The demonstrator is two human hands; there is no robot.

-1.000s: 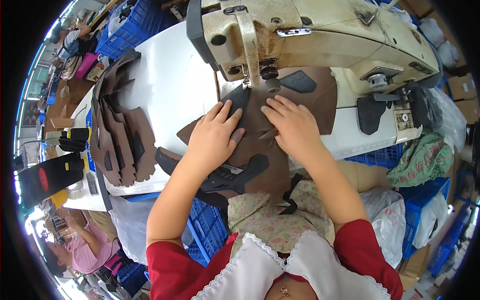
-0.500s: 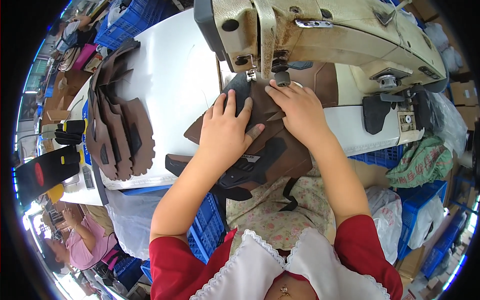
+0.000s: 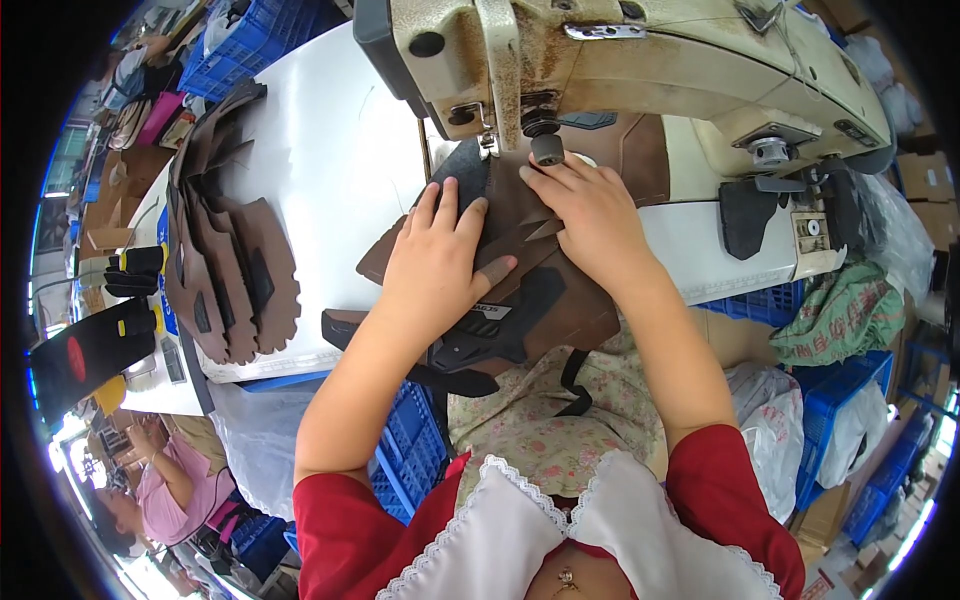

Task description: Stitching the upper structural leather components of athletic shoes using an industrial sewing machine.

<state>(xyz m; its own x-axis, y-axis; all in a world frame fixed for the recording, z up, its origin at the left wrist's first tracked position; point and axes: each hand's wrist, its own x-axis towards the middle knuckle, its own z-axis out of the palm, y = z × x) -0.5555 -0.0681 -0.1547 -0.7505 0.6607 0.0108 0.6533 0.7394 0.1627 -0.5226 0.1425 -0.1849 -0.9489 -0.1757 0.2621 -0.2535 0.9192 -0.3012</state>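
A brown and black leather-like piece (image 3: 570, 310) lies under the presser foot (image 3: 487, 143) of a beige sewing machine (image 3: 620, 75) and drapes over the table's front edge to my lap. My left hand (image 3: 430, 255) rests flat on it, fingers spread, left of the foot. Close to the round dark knob beside the foot, my right hand (image 3: 595, 215) presses on the same piece with fingers stretched out. A fold with a pointed tip lies between the hands. The needle point is too small to make out.
Several stacked brown cut pieces (image 3: 225, 270) lie on the white table (image 3: 325, 130) at left. A black piece (image 3: 748, 220) sits right of the machine. Blue crates (image 3: 410, 445) and plastic bags stand below the table. Another person (image 3: 175, 480) sits at far left.
The view has shifted slightly, so the machine and table appear a little further left. Both hands stay on the piece in nearly the same pose beside the presser foot.
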